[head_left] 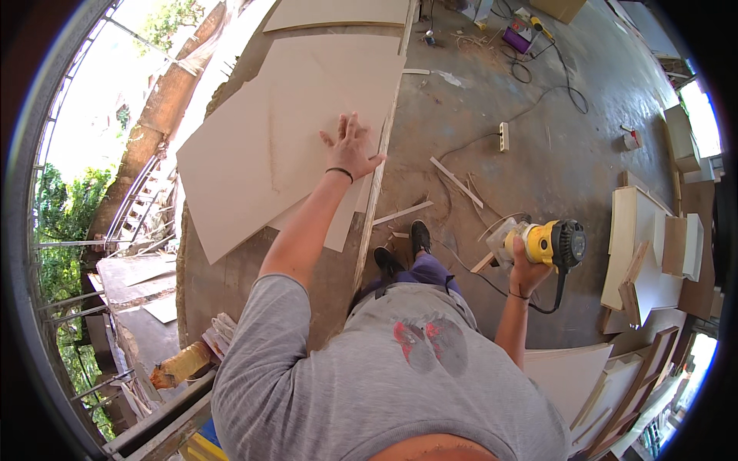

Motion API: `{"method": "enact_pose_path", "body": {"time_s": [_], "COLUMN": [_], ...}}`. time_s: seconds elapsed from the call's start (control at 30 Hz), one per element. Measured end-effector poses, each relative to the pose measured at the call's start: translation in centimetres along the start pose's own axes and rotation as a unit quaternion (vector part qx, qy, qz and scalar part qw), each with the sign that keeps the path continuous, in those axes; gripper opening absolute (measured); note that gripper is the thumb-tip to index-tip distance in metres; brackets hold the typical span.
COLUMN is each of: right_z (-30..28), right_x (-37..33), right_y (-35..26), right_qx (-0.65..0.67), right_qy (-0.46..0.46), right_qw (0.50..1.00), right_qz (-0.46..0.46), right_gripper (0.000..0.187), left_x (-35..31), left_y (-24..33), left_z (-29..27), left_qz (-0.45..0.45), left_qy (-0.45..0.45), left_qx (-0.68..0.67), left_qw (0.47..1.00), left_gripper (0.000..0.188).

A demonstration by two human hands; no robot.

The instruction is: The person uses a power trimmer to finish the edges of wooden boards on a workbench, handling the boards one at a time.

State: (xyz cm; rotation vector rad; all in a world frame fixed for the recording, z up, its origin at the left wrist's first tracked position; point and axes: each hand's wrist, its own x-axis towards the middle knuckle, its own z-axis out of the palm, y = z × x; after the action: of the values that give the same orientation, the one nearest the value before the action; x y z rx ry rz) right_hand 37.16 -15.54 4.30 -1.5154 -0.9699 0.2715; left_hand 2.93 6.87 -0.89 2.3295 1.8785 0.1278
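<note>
Setting: a workshop with a grey, stained floor [461,107], an opening with greenery at the left, and pale wooden pieces [626,230] stacked at the right. A white power strip [504,137] and loose wood strips [457,183] lay on the floor.

Surface: one long brown bench [219,303], running along the person's left side.

Progress, as judged: the loose strips suggested that some cutting was done. The tool stood apart from the boards, so no cut appeared under way; how much remained could not be told.

Principal item: one large off-white panel [307,100], flat on the bench, overlapping smaller pale pieces [340,229]. Outline angular, with slanted corners; face smooth, marked by a brownish streak near the middle.

Tool: one yellow-and-black router [544,242], held over the floor to the right of the bench, turned sideways, its black cable [561,288] hanging in a loop.

Left hand [352,150]: palm down on the panel near its right edge, fingers spread, grasping nothing.

Right hand [529,269]: fingers wrapped around the router's body.
</note>
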Motion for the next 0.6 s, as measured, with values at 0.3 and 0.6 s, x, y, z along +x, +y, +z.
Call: {"method": "enact_pose_path", "body": {"time_s": [0.3, 0.6], "right_z": [-0.3, 0.4], "right_x": [-0.3, 1.1], "right_y": [1.7, 0.8], "right_qx": [0.063, 0.088], "right_qy": [0.017, -0.024], "right_qw": [0.998, 0.996], "right_qz": [0.012, 0.011], "right_gripper": [0.06, 0.059], "left_x": [-7.6, -22.0], "left_y": [1.0, 1.9], "left_z": [1.8, 0.0], "left_qz": [0.124, 0.225], "left_qy": [0.019, -0.09], "left_qx": [-0.074, -0.086], "left_qw": [0.989, 0.966], "left_gripper": [0.063, 0.093]}}
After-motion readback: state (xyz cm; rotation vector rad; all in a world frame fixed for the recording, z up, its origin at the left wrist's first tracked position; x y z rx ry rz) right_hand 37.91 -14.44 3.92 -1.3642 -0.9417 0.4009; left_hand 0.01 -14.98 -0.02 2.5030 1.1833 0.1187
